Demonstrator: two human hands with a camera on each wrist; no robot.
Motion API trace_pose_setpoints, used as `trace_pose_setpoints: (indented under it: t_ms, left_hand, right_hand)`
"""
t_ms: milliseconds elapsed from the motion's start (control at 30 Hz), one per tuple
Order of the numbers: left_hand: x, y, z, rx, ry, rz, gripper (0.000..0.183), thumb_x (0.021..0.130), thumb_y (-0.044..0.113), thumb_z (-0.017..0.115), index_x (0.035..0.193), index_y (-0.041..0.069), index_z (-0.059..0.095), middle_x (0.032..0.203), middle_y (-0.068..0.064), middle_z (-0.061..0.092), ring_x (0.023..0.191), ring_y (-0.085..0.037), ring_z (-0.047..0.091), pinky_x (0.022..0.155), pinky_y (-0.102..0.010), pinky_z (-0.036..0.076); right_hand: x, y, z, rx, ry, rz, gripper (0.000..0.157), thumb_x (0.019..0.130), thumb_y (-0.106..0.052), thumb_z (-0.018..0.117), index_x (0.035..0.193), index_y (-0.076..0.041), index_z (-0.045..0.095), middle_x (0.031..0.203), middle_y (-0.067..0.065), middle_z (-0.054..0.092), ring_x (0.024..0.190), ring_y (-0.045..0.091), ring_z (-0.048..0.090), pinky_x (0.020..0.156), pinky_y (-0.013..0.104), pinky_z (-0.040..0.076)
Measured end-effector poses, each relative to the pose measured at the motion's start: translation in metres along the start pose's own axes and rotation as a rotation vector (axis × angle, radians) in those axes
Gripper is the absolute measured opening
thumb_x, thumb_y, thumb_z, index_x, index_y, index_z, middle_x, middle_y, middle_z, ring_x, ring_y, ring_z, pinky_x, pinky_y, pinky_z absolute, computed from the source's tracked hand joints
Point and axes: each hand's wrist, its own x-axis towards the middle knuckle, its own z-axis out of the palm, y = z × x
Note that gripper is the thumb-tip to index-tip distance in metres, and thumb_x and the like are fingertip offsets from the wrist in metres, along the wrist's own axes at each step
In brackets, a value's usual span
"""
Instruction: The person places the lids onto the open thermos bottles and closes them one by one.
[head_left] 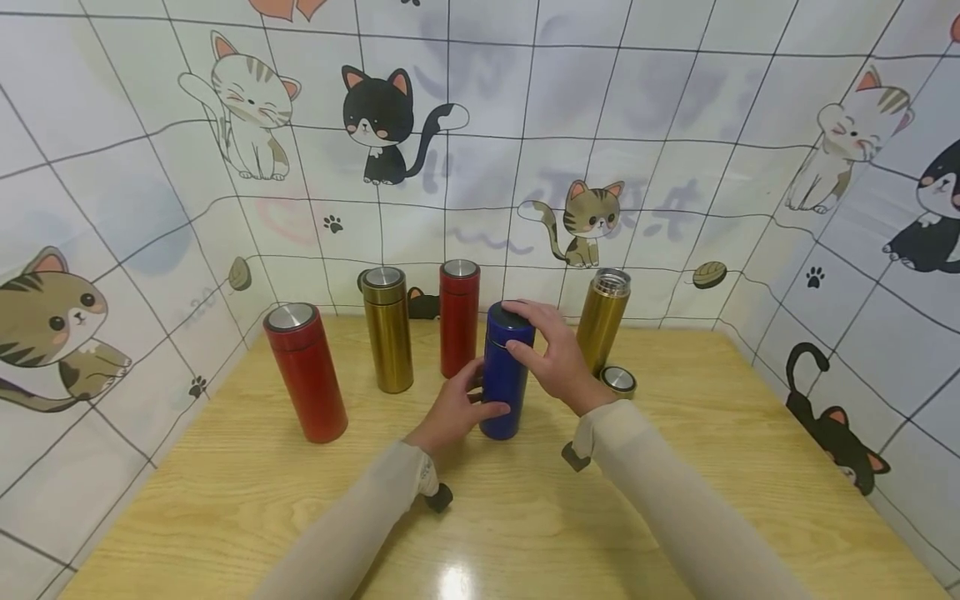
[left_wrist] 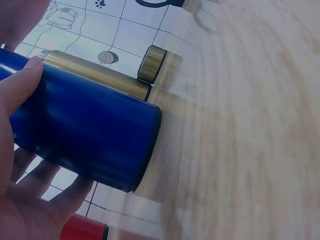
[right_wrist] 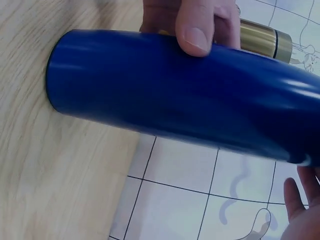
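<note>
A blue thermos flask (head_left: pixel 506 379) stands upright on the wooden table, its lid on. Around the lower body my left hand (head_left: pixel 452 410) curls, thumb on the near side and fingers behind, as the left wrist view confirms. My right hand (head_left: pixel 557 357) grips the flask's lid (head_left: pixel 497 327) from the right, thumb on the near side and fingers over the top. Only the fingertips of that hand show in the right wrist view. Just right of it stands an open gold flask (head_left: pixel 606 321) with a bare threaded neck; its gold-sided lid (head_left: pixel 618 380) lies on the table beside its base.
To the left stand a red flask (head_left: pixel 309 379), a gold flask (head_left: pixel 390 342) and, farther back, another red flask (head_left: pixel 459 321), all capped. The wooden table (head_left: pixel 480 525) meets a cloth backdrop (head_left: pixel 487 167) with cat drawings at the back and sides.
</note>
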Motion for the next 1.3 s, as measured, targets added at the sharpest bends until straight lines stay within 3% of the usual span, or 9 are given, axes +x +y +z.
trace_pose_setpoints:
  t_ms: [233,600,1000,1300]
  left_hand:
    - [-0.001,0.001,-0.002,0.022,-0.002,-0.02,0.077,0.082,0.036,0.078,0.147,0.027,0.038,0.141,0.001,0.05,0.13,-0.021,0.047,0.103,-0.047,0.042]
    - [-0.003,0.003,-0.003,0.035,0.002,-0.017,0.076,0.083,0.033,0.078,0.147,0.027,0.038,0.142,0.001,0.05,0.13,-0.022,0.047,0.104,-0.048,0.041]
    - [-0.004,0.0,-0.002,0.046,0.022,-0.017,0.077,0.082,0.033,0.078,0.147,0.027,0.037,0.141,0.0,0.051,0.13,-0.022,0.047,0.104,-0.047,0.041]
    - [-0.009,-0.002,-0.006,0.06,0.035,0.028,0.075,0.083,0.031,0.078,0.146,0.023,0.039,0.14,-0.004,0.052,0.128,-0.024,0.049,0.103,-0.047,0.042]
  right_hand:
    - [0.001,-0.002,-0.004,0.003,-0.047,0.02,0.047,0.092,-0.02,0.061,0.139,-0.017,0.054,0.138,0.003,0.054,0.127,0.023,0.044,0.105,0.052,0.036]
    - [0.001,-0.003,-0.006,-0.055,-0.047,0.028,0.05,0.092,-0.026,0.066,0.14,-0.02,0.054,0.137,0.004,0.055,0.125,0.022,0.045,0.102,0.054,0.038]
    - [-0.001,-0.004,0.001,-0.181,0.057,-0.009,0.056,0.084,-0.032,0.077,0.136,-0.02,0.059,0.123,0.005,0.062,0.115,0.022,0.048,0.095,0.047,0.044]
    - [0.001,-0.006,0.017,-0.203,0.157,-0.017,0.06,0.076,-0.033,0.084,0.13,-0.016,0.064,0.104,0.007,0.054,0.098,0.023,0.045,0.076,0.039,0.041]
